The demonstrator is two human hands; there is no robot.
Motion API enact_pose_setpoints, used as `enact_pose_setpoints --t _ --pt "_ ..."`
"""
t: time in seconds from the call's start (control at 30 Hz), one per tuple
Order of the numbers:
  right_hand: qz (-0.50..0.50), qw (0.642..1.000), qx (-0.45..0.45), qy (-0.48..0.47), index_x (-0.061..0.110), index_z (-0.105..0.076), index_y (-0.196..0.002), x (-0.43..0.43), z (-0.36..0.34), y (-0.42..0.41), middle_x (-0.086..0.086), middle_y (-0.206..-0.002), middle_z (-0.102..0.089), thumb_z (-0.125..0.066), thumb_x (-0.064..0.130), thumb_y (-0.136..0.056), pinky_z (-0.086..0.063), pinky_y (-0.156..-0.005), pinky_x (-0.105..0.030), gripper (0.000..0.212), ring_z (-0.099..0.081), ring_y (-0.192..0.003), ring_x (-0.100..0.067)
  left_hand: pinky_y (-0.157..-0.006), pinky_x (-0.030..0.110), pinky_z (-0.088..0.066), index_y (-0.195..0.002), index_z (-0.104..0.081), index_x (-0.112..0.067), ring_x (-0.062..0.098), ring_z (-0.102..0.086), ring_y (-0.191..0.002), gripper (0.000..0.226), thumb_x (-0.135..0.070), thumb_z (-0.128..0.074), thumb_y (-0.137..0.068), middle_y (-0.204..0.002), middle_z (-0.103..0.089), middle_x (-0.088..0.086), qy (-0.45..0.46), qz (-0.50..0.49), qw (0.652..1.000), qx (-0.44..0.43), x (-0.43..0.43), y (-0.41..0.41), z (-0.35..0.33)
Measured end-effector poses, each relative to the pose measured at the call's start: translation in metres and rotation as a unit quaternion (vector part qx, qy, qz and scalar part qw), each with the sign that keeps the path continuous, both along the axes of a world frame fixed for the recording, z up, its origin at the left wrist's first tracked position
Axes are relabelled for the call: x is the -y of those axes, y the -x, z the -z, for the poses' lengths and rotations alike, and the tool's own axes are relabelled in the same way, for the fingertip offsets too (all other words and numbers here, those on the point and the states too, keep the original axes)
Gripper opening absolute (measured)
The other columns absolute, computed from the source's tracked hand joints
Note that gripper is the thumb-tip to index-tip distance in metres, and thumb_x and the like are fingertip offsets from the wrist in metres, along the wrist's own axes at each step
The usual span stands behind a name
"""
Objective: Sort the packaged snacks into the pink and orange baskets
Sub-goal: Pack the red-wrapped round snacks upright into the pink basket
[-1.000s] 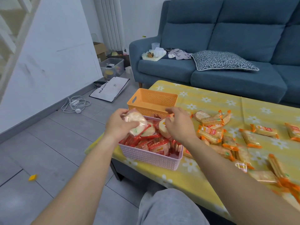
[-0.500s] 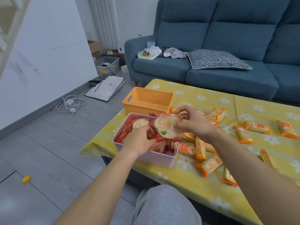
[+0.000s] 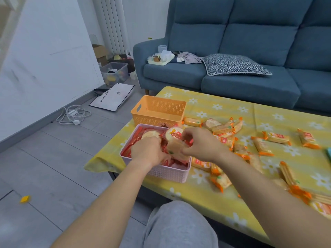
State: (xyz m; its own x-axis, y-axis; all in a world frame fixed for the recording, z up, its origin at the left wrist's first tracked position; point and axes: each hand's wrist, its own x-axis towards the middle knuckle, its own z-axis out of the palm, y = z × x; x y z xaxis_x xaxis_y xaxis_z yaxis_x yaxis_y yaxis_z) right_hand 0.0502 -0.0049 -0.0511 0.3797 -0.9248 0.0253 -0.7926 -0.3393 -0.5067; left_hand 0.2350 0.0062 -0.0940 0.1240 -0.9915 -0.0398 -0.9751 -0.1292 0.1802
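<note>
Sofa [image 3: 250, 51]: fills the upper right of the frame, close behind the far edge of the surface [image 3: 223, 104]. It leaves little room on that side.

Floor [image 3: 53, 158]: open tile across the left of the frame, with a cable and a bag well clear of the work.

Surface: its corner points toward the lower left. Both baskets stand at that corner, presumably for short reach from the seated position.

Orange basket [image 3: 157, 119]: centre frame, just behind the pink one. No contents are visible and nothing obstructs its open top.

Pink basket [image 3: 168, 173]: centre frame, its near wall close to the surface edge. A hard push could shift it toward the drop.

Left hand [image 3: 148, 151]: lowered into the pink basket among the red-wrapped snacks [image 3: 136, 138]. Its fingers are curled downward and hidden, so I cannot tell whether they grasp anything.

Right hand [image 3: 202, 145]: over the basket's right rim, with its fingers [image 3: 186, 136] and thumb grasping a round packet [image 3: 176, 146] held tilted above the contents. By my judgement it is being set in with its like.

Orange-wrapped snacks [image 3: 277, 137]: scattered unsorted across the right of the frame, some near the front edge. The route to the orange basket is open.
</note>
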Motion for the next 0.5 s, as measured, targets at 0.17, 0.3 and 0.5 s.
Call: enact_pose_setpoints --t 0.17,0.3,0.5 --pt "0.045 0.990 -0.119 0.064 0.019 -0.048 -0.079 -0.019 0.017 -0.038 -0.006 -0.083 -0.058 -0.052 0.046 -0.090 -0.042 -0.056 -0.033 0.030 -0.062 -0.077 -0.032 -0.062 0.030 -0.046 -0.077 -0.062 -0.022 0.026 -0.069 -0.086 0.021 -0.040 -0.072 -0.079 -0.086 -0.069 0.000 -0.018 -0.050 0.999 -0.009 0.002 -0.007 0.004" --pt "0.067 0.980 -0.173 0.068 0.013 -0.062 -0.106 -0.028 0.020 -0.058 -0.012 -0.104 -0.062 -0.056 0.025 -0.096 -0.045 -0.062 -0.033 0.017 -0.067 -0.094 -0.033 -0.056 0.027 -0.042 -0.066 -0.066 -0.019 0.025 -0.069 -0.074 0.017 -0.033 -0.071 -0.073 -0.069 -0.065 -0.002 -0.065 -0.063 0.993 -0.071 0.005 -0.016 0.003" --pt "0.099 0.976 -0.191 0.013 0.010 -0.060 -0.121 -0.023 0.022 -0.069 -0.012 -0.121 -0.061 -0.058 0.016 -0.094 -0.047 -0.070 -0.036 0.027 -0.064 -0.110 -0.033 -0.058 0.028 -0.045 -0.073 -0.068 -0.018 0.024 -0.068 -0.076 0.019 -0.037 -0.070 -0.073 -0.078 -0.071 0.000 -0.070 -0.062 0.992 -0.082 0.007 -0.020 0.003"
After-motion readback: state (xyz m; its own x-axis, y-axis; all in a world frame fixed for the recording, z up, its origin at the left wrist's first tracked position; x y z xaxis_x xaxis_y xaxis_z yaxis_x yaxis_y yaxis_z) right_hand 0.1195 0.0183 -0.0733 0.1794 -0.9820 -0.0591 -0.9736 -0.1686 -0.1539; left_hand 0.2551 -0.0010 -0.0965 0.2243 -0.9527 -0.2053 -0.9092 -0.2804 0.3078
